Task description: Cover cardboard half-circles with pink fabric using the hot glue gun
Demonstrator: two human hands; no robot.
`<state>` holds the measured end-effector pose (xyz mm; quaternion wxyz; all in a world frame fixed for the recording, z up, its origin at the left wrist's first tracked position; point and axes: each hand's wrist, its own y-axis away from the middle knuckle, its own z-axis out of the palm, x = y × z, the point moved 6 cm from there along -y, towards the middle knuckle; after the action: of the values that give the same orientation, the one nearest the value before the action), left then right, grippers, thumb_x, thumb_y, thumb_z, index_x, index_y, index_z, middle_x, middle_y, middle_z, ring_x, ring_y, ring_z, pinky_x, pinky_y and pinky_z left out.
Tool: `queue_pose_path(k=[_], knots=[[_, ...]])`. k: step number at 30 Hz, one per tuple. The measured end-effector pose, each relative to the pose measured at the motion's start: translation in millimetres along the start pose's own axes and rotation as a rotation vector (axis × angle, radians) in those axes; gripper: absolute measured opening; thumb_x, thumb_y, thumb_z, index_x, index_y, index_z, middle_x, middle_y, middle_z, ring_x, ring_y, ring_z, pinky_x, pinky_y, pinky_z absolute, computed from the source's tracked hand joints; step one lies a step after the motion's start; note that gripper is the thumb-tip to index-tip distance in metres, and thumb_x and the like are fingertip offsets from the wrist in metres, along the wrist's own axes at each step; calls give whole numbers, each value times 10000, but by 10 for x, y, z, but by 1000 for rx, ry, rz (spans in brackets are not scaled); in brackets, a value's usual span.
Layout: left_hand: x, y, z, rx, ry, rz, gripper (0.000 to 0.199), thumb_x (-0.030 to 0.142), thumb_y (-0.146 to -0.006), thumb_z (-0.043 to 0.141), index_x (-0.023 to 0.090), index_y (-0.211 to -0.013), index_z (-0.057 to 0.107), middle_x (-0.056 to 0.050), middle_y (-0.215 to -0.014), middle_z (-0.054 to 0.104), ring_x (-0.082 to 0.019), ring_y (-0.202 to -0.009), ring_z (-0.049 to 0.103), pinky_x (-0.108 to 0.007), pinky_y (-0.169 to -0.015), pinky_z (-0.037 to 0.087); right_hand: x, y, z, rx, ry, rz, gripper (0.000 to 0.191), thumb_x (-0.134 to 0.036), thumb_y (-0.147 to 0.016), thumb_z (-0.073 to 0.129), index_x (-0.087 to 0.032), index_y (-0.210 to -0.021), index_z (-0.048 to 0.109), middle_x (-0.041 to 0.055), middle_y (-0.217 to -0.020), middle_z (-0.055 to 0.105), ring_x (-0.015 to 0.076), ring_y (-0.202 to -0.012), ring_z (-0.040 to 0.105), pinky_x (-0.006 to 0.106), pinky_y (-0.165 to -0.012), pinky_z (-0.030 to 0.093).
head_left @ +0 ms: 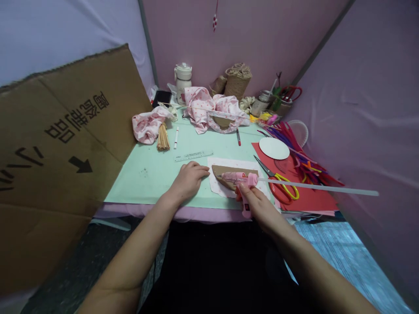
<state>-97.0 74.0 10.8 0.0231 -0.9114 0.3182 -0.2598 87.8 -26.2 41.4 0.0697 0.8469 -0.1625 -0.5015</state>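
Observation:
My right hand (257,203) is wrapped around the handle of a pink glue gun (241,178). A long translucent glue stick (327,187) sticks out of its back toward the right. The gun's nozzle points left, over a curved-edge piece of brown cardboard (217,170). That cardboard lies on a pale piece of cloth or paper (216,188) near the table's front edge. My left hand (190,179) rests on the table, fingers extended, its fingertips at the left edge of the pale piece. It holds nothing that I can see.
A ruler (194,155), a marker (238,137) and bundled sticks (163,138) lie beyond my hands. Scissors (278,181) rest on red sheets (314,196) at right, near a white disc (274,148). Cardboard (65,152) stands left. Pink cloth (199,107) and a bottle (183,83) sit behind.

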Motion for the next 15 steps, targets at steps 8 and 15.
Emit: queue_pose_path(k=[8, 15], knots=[[-3, -3, 10, -3, 6, 11, 443, 44, -848, 431, 247, -1118, 717, 1, -1270, 680, -232, -1109, 512, -433, -952, 391, -6, -88, 15, 4, -32, 34, 567, -711, -817, 446, -180, -741, 629, 59, -734, 640, 191, -663, 584, 285, -589, 440], [8, 2, -1, -18, 0, 2, 444, 53, -860, 422, 262, -1117, 718, 2, -1276, 676, -236, -1117, 509, -436, -946, 389, -37, -70, 19, -5, 14, 44, 578, -726, -820, 436, -182, -731, 613, 43, -683, 602, 181, -633, 564, 272, -545, 426]])
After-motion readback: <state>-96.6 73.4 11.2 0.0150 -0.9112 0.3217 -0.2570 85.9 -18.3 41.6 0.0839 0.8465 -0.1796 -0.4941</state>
